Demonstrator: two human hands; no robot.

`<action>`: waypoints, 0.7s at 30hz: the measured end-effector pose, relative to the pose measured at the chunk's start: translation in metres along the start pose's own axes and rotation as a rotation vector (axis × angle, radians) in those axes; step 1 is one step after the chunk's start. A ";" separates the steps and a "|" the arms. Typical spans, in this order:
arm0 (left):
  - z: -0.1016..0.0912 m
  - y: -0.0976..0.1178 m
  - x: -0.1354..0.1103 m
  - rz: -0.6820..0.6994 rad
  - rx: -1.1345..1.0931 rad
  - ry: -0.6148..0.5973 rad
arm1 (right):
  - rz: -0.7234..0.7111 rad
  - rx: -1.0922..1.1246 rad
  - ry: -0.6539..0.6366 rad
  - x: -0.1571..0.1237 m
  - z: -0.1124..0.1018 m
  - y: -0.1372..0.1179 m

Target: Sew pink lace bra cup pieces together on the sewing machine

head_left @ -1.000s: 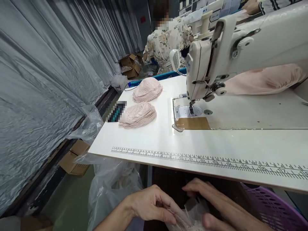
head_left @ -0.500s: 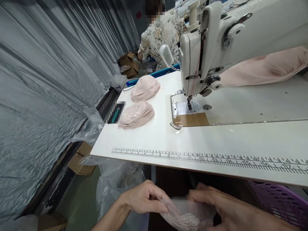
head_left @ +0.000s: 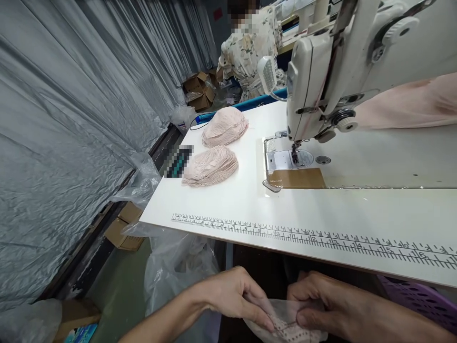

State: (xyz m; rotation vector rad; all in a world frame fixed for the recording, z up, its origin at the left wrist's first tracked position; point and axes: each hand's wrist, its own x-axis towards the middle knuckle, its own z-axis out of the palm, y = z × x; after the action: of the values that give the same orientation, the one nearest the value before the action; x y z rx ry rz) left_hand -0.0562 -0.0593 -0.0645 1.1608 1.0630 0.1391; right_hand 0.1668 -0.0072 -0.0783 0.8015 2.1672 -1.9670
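Note:
Below the table's front edge, both hands hold a sheer pink lace fabric piece (head_left: 282, 328) with a dotted, scalloped pattern. My left hand (head_left: 243, 297) pinches it between thumb and fingers at its left side. On the other side, my right hand (head_left: 319, 300) grips it with thumb and curled fingers. The lower part of the fabric runs out of the frame. Up on the white table, two stacks of pink lace pieces lie close together: a nearer stack (head_left: 212, 166) and a farther stack (head_left: 225, 126).
A white sewing machine (head_left: 317, 90) stands at the right, with pink cloth (head_left: 414, 105) behind its head. A printed ruler (head_left: 307, 237) runs along the table (head_left: 250, 205) front. A purple basket (head_left: 417, 302) is at lower right, plastic bags (head_left: 178, 271) at left. A person (head_left: 250, 52) sits beyond.
My left hand has slid rightward along the lace fabric, closer to my right hand. My right thumb now presses on the fabric. The view has shifted, moving the table scene slightly right.

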 end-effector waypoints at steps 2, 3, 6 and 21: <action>-0.001 -0.002 -0.002 -0.016 -0.025 -0.003 | 0.002 -0.026 0.001 -0.002 0.002 0.001; -0.002 -0.002 -0.003 -0.024 -0.032 0.007 | 0.005 -0.049 0.014 -0.002 0.005 0.000; -0.004 -0.005 -0.010 -0.053 -0.057 0.045 | 0.011 -0.112 0.059 0.002 0.011 -0.003; 0.004 -0.009 -0.011 -0.098 -0.159 0.007 | -0.091 0.060 -0.115 0.003 -0.003 -0.001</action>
State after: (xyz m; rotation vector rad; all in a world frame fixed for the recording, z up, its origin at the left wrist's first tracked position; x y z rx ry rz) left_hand -0.0633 -0.0724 -0.0651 0.9646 1.0926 0.1479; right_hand 0.1647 -0.0031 -0.0777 0.5913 2.1236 -2.0752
